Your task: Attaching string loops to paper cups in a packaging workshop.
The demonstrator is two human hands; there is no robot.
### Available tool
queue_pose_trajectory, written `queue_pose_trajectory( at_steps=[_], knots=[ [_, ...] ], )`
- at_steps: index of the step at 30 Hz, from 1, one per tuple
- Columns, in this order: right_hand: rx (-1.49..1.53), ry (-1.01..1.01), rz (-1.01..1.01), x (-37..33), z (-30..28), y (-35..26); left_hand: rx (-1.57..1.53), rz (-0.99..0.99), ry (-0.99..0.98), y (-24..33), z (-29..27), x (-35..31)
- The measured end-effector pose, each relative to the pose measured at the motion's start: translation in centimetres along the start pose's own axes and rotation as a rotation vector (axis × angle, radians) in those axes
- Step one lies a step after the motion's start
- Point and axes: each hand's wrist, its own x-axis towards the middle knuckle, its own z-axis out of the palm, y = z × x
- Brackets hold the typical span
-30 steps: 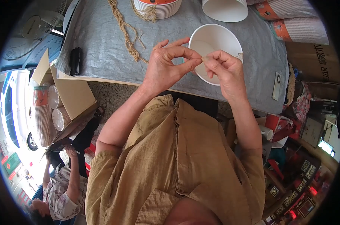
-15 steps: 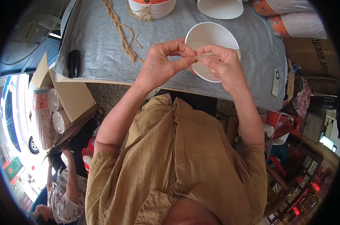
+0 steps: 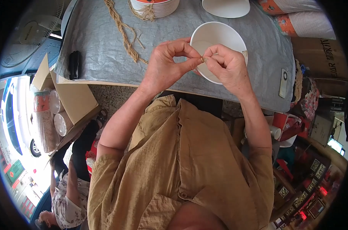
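Observation:
Over a large white paper tub (image 3: 216, 32), my left hand (image 3: 167, 63) and my right hand (image 3: 232, 71) meet fingertip to fingertip. Both are closed in a pinch on a thin piece of tan twine (image 3: 202, 58); most of it is hidden by the fingers. A bit of tan strand also shows at the tub's right rim, beside my right hand. The tub's wide mouth faces me, and my hands cover part of it. Left of it, a loose bundle of twine strands (image 3: 122, 32) lies on the grey table cover (image 3: 101, 57).
At the far edge stand a stack of tubs (image 3: 162, 9) with twine around it and another white tub (image 3: 225, 8). Wrapped tub stacks (image 3: 304, 25) lie far right. A black object (image 3: 75, 65) rests left. Beyond the table are a cardboard box (image 3: 74, 94) and another person (image 3: 68, 195).
My right fingers have shifted their pinch slightly, and the right hand's fingers are curled differently. The other person at lower left has lowered an arm. The tub stays put.

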Motion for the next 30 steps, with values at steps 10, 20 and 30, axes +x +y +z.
queue_pose_trajectory(
  at_steps=[10,20,30],
  knots=[
    [0.254,0.034,0.116,-0.2,-1.1,0.2,-0.105,0.004,-0.077,-0.8,-0.2,0.2],
    [0.025,-0.033,-0.01,-0.1,-1.5,-0.6,-0.096,0.026,-0.042,-0.5,0.1,0.3],
    [-0.108,0.041,-0.036,-0.5,-1.1,0.5,-0.233,-0.075,-0.07,-0.8,0.1,0.0]
  ],
)
